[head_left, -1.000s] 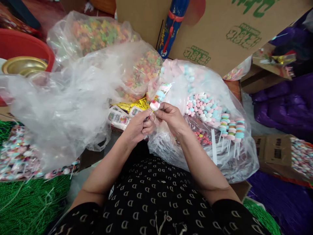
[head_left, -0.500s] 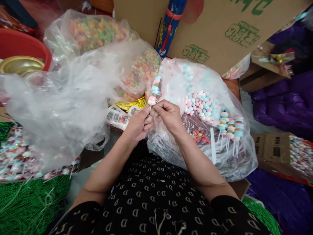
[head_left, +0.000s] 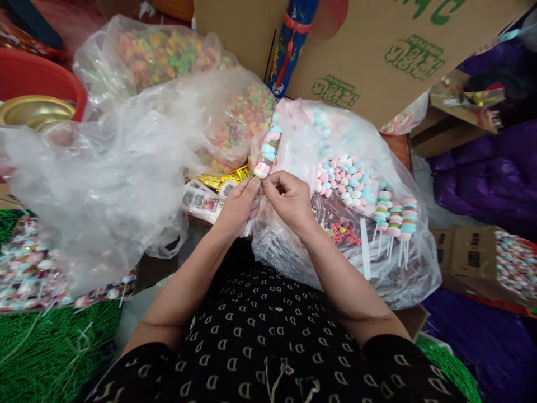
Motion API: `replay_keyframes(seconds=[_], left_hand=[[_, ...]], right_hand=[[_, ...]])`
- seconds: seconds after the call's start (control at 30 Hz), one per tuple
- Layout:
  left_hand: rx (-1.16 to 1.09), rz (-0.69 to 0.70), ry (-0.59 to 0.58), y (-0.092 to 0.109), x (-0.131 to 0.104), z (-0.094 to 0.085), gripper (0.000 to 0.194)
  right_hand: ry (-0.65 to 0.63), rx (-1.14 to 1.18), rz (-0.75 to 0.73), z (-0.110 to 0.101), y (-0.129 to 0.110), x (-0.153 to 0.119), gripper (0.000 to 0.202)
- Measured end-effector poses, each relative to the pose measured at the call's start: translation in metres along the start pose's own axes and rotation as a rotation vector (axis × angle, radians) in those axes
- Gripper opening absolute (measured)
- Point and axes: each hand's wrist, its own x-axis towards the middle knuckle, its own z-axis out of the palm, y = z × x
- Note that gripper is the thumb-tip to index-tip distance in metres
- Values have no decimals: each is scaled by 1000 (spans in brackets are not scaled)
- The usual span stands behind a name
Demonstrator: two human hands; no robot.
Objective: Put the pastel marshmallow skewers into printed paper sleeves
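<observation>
At far left a red basin point(head_left: 39, 75) sits behind a crumpled clear bag point(head_left: 104, 173), well apart from the hands. Nearer the middle, the left hand point(head_left: 238, 206) pinches the bottom end of a candy skewer point(head_left: 267, 154), fingers closed on it. The skewer rises up and slightly rightward from the grip, its long axis nearly upright, stacked pastel pieces just above the fingertips. The right hand point(head_left: 289, 200) touches the same end, also pinched shut on it. Just right lies the open bag of pastel candies point(head_left: 356, 190), with finished skewers point(head_left: 396, 215) near its right edge; cardboard boxes point(head_left: 377, 50) wall off the back.
</observation>
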Motion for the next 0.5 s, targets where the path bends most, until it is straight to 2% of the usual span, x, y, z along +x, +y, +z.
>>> replay_keyframes(seconds=[0.1, 0.17, 0.23, 0.33, 0.43, 0.5], left_hand=[[44, 107, -69, 1, 2, -2, 18], [20, 166, -98, 9, 3, 0, 4], [-52, 198, -149, 21, 2, 3, 16], [-103, 292, -217, 38, -7, 6, 18], [67, 413, -165, 46, -25, 3, 44], [215, 497, -149, 46, -36, -1, 53]], right_hand=[[46, -78, -53, 0, -5, -2, 13], [24, -115, -83, -1, -8, -3, 13], [-20, -143, -98, -3, -11, -4, 14], [-59, -136, -104, -8, -15, -3, 17], [-14, -89, -84, -13, -17, 1, 17], [50, -81, -60, -16, -20, 5, 16]])
